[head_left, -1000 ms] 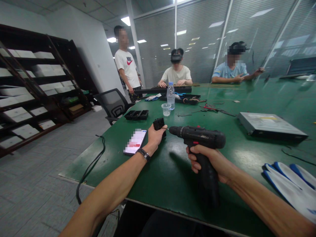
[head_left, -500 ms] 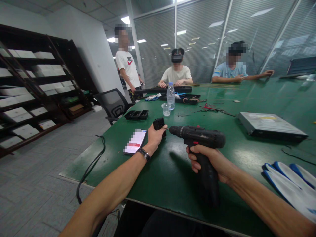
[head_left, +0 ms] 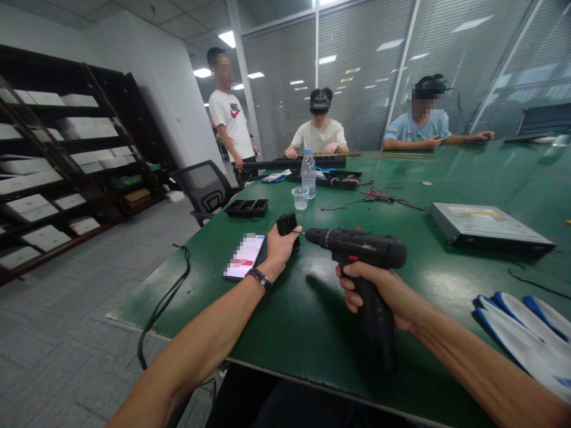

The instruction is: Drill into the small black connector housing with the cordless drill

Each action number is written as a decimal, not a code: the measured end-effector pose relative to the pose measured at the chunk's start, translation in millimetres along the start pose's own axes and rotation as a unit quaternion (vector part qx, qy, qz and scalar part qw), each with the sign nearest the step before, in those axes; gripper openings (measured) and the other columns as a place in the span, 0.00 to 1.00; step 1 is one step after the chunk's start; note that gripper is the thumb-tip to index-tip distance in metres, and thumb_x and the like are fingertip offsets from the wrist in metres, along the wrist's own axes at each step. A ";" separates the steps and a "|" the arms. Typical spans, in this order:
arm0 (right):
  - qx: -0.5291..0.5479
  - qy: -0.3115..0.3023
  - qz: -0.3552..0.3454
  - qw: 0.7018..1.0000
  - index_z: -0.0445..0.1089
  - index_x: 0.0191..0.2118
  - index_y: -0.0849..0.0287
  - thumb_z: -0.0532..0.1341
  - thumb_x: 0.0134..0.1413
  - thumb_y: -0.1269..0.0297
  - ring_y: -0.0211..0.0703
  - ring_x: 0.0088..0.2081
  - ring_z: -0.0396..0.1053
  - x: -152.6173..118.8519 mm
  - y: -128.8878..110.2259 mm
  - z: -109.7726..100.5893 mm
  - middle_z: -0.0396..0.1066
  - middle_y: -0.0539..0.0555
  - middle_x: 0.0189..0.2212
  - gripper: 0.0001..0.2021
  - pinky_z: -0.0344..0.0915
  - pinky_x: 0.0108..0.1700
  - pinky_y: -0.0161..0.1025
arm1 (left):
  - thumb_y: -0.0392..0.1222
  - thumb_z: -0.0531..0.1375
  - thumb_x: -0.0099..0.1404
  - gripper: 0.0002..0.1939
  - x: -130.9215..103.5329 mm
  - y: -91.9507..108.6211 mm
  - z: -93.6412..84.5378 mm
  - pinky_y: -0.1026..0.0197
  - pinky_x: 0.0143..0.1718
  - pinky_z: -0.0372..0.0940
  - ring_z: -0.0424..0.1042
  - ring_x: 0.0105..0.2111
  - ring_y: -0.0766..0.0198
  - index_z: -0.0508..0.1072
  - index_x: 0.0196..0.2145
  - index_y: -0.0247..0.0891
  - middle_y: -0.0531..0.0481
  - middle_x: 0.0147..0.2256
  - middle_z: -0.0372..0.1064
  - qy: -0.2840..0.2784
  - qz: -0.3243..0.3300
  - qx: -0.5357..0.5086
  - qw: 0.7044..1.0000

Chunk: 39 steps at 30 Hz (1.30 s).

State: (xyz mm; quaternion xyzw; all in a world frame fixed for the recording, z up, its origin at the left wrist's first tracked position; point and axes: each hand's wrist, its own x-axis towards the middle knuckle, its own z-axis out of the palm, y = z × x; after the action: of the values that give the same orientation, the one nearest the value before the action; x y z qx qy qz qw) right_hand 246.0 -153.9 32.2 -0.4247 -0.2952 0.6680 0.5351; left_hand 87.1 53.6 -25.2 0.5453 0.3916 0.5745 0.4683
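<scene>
My left hand (head_left: 282, 249) is closed round a small black part (head_left: 286, 223), held above the green table (head_left: 285, 321). My right hand (head_left: 375, 288) grips the handle of a black power drill (head_left: 366, 246). The drill points left, and its thin bit reaches the black part beside my left fingertips; whether the tip touches it is too small to tell. A phone (head_left: 244, 257) with a lit screen lies left of my left wrist. Beyond the hands stand a clear plastic cup (head_left: 300, 198) and a water bottle (head_left: 308, 175).
A black three-compartment tray (head_left: 247, 207) lies at the left edge. To the right are a flat metal box (head_left: 491, 229) and white-blue gloves (head_left: 526, 333). Red-handled tools (head_left: 377, 193) and wires lie farther back. Two people sit across the table; another stands at the left.
My hands, the black part and the drill are almost unmoved. Across the table, the hand of the person at the right has shifted slightly.
</scene>
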 end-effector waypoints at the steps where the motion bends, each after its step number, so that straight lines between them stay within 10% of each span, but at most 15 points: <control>1: 0.000 0.000 0.000 1.000 0.75 0.33 0.61 0.74 0.49 0.60 0.35 0.20 0.61 -0.2 0.1 -0.2 0.65 0.46 0.23 0.12 0.66 0.25 0.37 | 0.48 0.76 0.53 0.20 -0.3 0.5 -0.1 0.58 0.41 0.68 0.74 0.36 0.59 0.80 0.41 0.36 0.47 0.37 0.78 0.001 -0.002 -0.001 1.000; 39: -0.007 0.000 -0.004 1.000 0.74 0.33 0.61 0.74 0.49 0.59 0.36 0.21 0.61 0.3 0.6 -1.5 0.65 0.47 0.24 0.12 0.66 0.26 0.39 | 0.46 0.76 0.53 0.20 -2.6 5.1 0.7 0.58 0.42 0.69 0.74 0.37 0.59 0.80 0.40 0.36 0.46 0.37 0.79 0.006 -0.005 0.000 1.000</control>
State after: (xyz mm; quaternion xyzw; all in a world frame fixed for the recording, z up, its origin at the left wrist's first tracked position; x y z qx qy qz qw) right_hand 247.1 -153.8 30.9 -0.4275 -0.3014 0.6639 0.5344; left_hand 87.1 49.8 -20.9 0.5399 0.3972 0.5753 0.4689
